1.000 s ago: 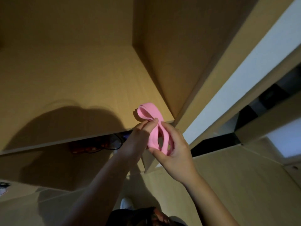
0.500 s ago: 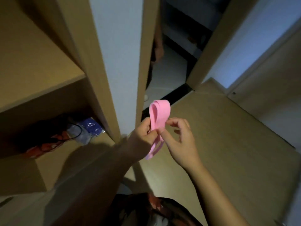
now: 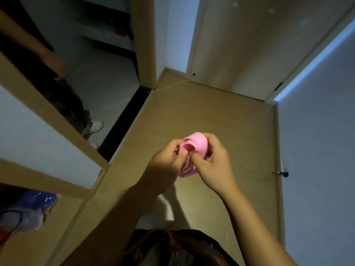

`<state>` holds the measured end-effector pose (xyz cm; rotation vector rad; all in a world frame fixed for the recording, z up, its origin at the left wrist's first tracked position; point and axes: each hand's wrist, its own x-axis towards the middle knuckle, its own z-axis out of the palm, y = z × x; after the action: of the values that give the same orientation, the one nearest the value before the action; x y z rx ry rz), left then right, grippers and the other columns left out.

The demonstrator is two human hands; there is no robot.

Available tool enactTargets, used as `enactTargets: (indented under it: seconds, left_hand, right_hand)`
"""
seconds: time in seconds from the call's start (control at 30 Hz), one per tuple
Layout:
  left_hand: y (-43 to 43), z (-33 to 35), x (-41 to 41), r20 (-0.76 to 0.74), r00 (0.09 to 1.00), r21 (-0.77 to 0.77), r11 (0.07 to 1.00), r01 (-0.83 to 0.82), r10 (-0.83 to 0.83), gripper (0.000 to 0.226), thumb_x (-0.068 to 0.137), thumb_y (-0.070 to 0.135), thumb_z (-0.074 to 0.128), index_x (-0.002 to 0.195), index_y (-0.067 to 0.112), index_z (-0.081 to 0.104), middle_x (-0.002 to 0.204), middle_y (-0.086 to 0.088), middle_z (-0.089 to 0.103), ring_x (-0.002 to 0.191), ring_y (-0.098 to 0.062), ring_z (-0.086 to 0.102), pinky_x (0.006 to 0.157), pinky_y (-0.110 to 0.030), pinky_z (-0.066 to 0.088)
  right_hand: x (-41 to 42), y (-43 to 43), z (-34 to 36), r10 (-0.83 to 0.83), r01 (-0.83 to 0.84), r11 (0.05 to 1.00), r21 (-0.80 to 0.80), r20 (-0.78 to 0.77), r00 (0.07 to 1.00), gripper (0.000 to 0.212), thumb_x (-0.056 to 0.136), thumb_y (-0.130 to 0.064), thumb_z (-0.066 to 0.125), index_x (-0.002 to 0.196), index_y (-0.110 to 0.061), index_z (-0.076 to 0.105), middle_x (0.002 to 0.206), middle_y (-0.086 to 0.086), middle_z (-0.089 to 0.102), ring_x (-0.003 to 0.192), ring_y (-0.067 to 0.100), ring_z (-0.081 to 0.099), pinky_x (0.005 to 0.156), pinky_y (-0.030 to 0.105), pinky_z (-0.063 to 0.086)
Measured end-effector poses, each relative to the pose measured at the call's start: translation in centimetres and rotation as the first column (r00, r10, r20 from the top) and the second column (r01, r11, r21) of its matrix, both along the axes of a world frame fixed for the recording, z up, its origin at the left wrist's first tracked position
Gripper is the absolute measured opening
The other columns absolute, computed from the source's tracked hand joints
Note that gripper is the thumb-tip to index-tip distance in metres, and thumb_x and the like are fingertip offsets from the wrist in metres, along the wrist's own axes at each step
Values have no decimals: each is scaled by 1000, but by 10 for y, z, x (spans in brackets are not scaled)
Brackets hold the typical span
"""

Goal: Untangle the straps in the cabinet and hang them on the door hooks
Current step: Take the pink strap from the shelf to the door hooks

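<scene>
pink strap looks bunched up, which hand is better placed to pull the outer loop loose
Probably the right hand: its fingers curl over the wide outer loop of the pink strap. The left hand pinches the strap's left side, so it can hold that steady.

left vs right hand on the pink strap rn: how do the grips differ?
Left hand pinches the strap at its left side with thumb and fingertips. Right hand curls its fingers over the wide top loop from the right, with the thumb underneath. The right hand's fingers also reach a little higher up the bundle than the left hand's. Shared: both grip the same coiled strap, held in the air over the floor.
</scene>
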<state>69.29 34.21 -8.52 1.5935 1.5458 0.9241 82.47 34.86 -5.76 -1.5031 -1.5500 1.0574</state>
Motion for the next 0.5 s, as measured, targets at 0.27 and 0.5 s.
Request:
enactTargets:
  seconds: [0.27, 0.5]
  left_hand:
    - [94, 7, 44, -218, 974, 289, 949, 129, -66, 26, 87, 29, 46, 99, 13, 62, 94, -5, 65, 84, -22, 61, 72, -31, 50]
    - [204, 21, 47, -184, 966, 284, 931, 228, -180, 53, 82, 41, 28, 100, 9, 65, 89, -10, 68, 80, -27, 62, 69, -26, 40]
  right_hand:
    - [38, 65, -5, -165, 170, 983, -63, 87, 983, 32, 75, -10, 64, 91, -36, 52, 78, -11, 60, 63, 3, 61, 52, 19, 52]
    - [44, 159, 4, -209, 229, 968, -99, 176, 962, 39, 75, -13, 64, 112, -24, 56, 95, -4, 64, 83, 15, 61, 74, 34, 53]
